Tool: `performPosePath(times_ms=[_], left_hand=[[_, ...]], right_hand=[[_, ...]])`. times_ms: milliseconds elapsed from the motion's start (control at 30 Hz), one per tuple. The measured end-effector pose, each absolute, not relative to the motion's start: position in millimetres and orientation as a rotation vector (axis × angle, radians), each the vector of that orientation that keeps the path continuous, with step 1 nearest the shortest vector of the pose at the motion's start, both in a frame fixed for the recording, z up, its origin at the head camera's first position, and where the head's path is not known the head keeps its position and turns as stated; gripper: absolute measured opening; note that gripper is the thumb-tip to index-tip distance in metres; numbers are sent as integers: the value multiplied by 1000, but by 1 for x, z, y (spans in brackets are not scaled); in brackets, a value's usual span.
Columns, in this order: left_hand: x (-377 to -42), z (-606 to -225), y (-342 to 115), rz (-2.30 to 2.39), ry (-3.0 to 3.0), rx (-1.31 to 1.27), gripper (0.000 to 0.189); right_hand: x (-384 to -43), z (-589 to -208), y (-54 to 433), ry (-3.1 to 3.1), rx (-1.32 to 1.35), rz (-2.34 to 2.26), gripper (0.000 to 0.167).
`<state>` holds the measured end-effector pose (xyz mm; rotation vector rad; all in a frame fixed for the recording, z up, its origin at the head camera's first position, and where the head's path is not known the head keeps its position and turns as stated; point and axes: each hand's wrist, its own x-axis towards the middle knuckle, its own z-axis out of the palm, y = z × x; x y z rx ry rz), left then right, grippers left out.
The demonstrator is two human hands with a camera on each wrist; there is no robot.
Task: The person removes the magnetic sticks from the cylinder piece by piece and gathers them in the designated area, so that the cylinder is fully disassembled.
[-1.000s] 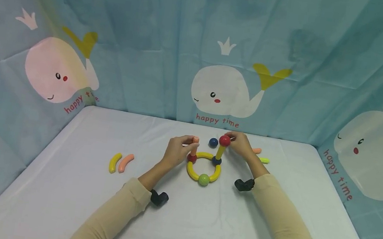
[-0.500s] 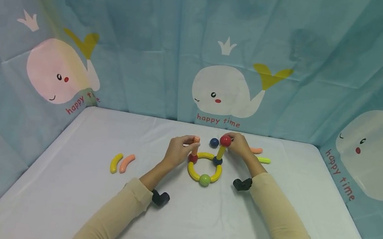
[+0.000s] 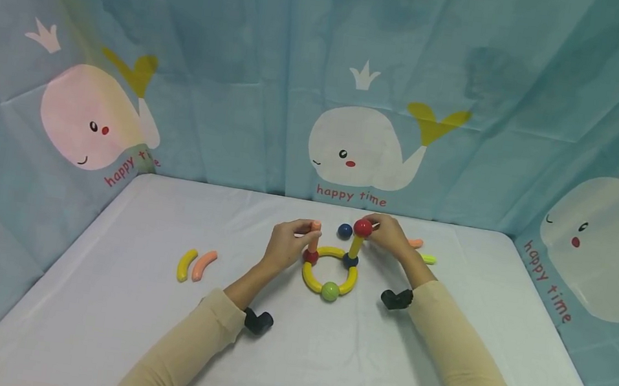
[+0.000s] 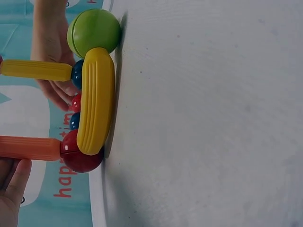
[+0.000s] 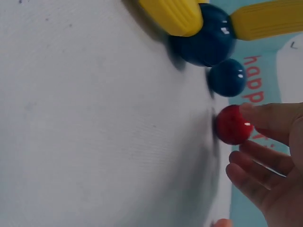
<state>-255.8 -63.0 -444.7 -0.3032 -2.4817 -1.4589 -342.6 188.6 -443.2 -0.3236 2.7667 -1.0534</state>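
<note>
My left hand [image 3: 285, 243] pinches the upper part of an upright orange ribbed stick [image 4: 33, 148]. That stick stands on a red ball [image 4: 81, 153] in a ring of curved yellow sticks [image 4: 97, 101]. The ring also has a green ball [image 3: 330, 291] at the front and a dark blue ball [image 5: 206, 38]. From the blue one rises a straight yellow stick [image 3: 356, 247], topped by a red ball [image 3: 363, 228]. Behind the ring, my right hand [image 5: 274, 165] grips a loose red ball [image 5: 234, 124] low at the table, hidden in the head view.
A loose blue ball [image 3: 345, 231] lies behind the ring. Curved yellow [image 3: 186, 265] and orange [image 3: 204, 266] sticks lie to the left. An orange stick [image 3: 416, 243] and a yellow-green stick [image 3: 428, 259] lie right, partly behind the right arm. A whale-print curtain [image 3: 235, 131] backs the white table [image 3: 322, 364].
Both hands keep almost the same places and grips. Only a slight shift of the head view and the right forearm shows.
</note>
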Motion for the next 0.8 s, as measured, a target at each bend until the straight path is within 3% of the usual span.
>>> performPosePath(times_ms=[433,800], left_hand=[[-257,-446,-67,-1551,-2451,-321,33],[-256,-446,-67,-1581,-2476,-313,34]], right_hand=[[-315,-393,201,2911,-373,-1241,40],[-285,-359,188,2969,-585,-1401,36]])
